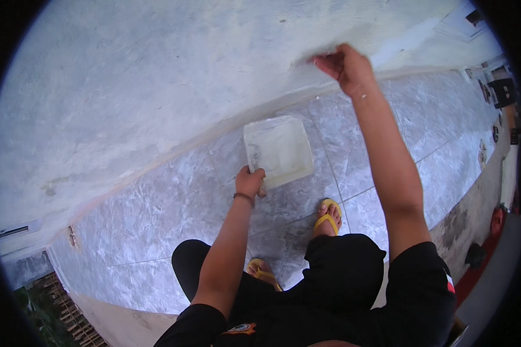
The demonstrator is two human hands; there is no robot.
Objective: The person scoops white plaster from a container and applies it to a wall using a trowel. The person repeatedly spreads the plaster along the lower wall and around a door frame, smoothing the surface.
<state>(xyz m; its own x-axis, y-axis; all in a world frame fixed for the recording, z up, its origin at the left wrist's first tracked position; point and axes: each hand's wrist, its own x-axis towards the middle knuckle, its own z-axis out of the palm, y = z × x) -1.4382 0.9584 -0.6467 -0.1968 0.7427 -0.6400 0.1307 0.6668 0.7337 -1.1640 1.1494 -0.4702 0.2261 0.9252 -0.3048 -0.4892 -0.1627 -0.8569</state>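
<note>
Head view, looking down: a person in dark clothes crouches or bends over a grey marbled tile floor (179, 214), beside a pale, patchy plastered wall (156, 75). Near the foot of the wall is an off-white rectangular tub (281, 151); whether it rests on the tiles or is held just above them is unclear, and so is whether its cloudy interior holds liquid. The left hand (250, 181), a brown bracelet (244, 198) at its wrist, grips the tub's near-left corner. The right hand (346, 68) is raised at the wall, beyond the tub, fingers drawn inward but blurred; I cannot tell whether it holds anything or touches the plaster. The feet wear yellow flip-flops (330, 207).

Held by one corner, the tub could tilt or twist, spilling anything inside. The right fingers could scrape if dragged along rough plaster. The long reach could upset the person's balance, and wet tiles would make the flip-flops slip.
</note>
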